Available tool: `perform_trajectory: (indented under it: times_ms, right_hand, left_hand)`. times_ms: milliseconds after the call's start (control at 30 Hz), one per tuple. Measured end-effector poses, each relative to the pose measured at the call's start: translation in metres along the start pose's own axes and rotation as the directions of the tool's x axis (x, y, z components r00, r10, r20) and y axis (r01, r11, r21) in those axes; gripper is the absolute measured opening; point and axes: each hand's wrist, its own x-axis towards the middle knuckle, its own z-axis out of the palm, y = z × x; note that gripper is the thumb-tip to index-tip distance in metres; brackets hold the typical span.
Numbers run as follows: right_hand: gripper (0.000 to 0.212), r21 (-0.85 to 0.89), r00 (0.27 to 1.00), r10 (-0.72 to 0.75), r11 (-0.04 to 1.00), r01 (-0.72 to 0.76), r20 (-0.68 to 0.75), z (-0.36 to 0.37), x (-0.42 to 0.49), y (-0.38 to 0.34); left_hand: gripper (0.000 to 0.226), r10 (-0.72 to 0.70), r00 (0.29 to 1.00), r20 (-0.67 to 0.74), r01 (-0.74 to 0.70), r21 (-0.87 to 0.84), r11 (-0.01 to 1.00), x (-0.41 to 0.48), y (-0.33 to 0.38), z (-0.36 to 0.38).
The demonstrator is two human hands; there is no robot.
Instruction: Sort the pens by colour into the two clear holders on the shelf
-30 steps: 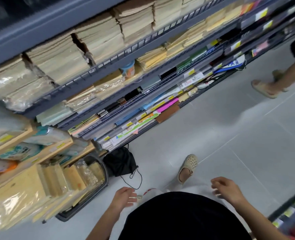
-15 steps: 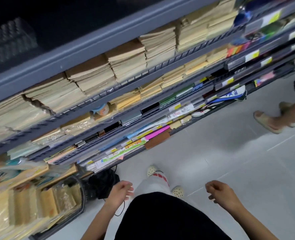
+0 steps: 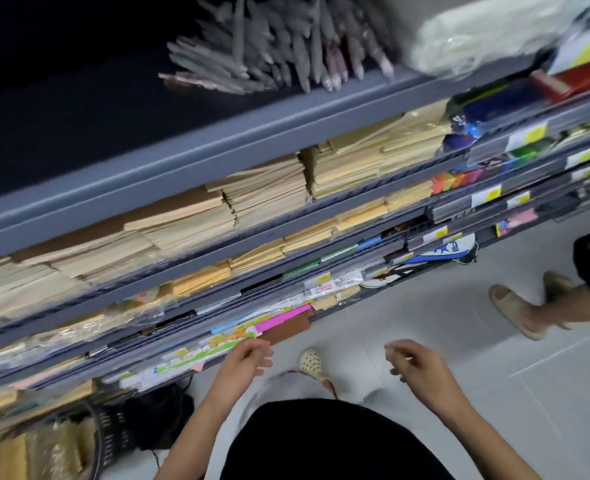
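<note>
A blurred bunch of grey and reddish pens (image 3: pixel 279 53) lies in a heap on the dark top shelf (image 3: pixel 79 109). I cannot make out any clear holders in this blur. My left hand (image 3: pixel 245 362) hangs low in front of the bottom shelf edge, fingers loosely curled, holding nothing. My right hand (image 3: pixel 415 368) hovers over the floor at the same height, fingers also loosely curled and empty. Both hands are far below the pens.
Grey shelves (image 3: pixel 217 147) hold stacks of brown envelopes (image 3: pixel 266 192) and coloured paper. A black basket (image 3: pixel 110 434) and black bag (image 3: pixel 162 417) sit at lower left. Another person's sandalled feet (image 3: pixel 522 306) stand at the right. A plastic-wrapped bundle (image 3: pixel 477 36) lies beside the pens.
The view has tilted up, bringing the top shelf and the heap of pens into sight. Both hands have risen a little and stay empty.
</note>
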Motion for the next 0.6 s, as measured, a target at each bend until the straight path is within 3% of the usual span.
perform_trajectory:
  times_ms: [133, 267, 367, 467, 533, 600]
  right_hand:
    - [0.013, 0.001, 0.955, -0.293, 0.956, 0.294, -0.045, -0.048, 0.024, -0.088]
    - [0.015, -0.040, 0.796, -0.601, 0.799, 0.600, -0.072, -0.091, 0.029, -0.170]
    - [0.023, -0.183, 0.597, -0.797, 0.603, 0.776, -0.092, -0.117, 0.036, -0.220]
    - [0.031, -0.356, 0.405, -0.914, 0.386, 0.851, -0.024, -0.133, 0.053, -0.261]
    - [0.037, -0.431, 0.358, -0.932, 0.300, 0.851, 0.057, -0.134, 0.067, -0.284]
    - [0.042, -0.492, 0.337, -0.933, 0.235, 0.838, 0.129, -0.129, 0.082, -0.300]
  left_hand:
    - [0.018, 0.204, 0.977, -0.068, -0.210, -0.092, 0.973, -0.021, 0.093, 0.017]
    - [0.018, 0.451, 0.882, -0.136, -0.462, -0.060, 0.885, -0.063, 0.174, 0.024]
    - [0.020, 0.625, 0.737, -0.257, -0.641, 0.029, 0.767, -0.097, 0.233, 0.029]
    - [0.017, 0.742, 0.501, -0.446, -0.761, 0.181, 0.623, -0.114, 0.288, 0.031]
    - [0.015, 0.781, 0.343, -0.522, -0.769, 0.321, 0.553, -0.107, 0.318, 0.025]
    - [0.013, 0.763, 0.325, -0.560, -0.693, 0.408, 0.594, -0.083, 0.340, 0.012]
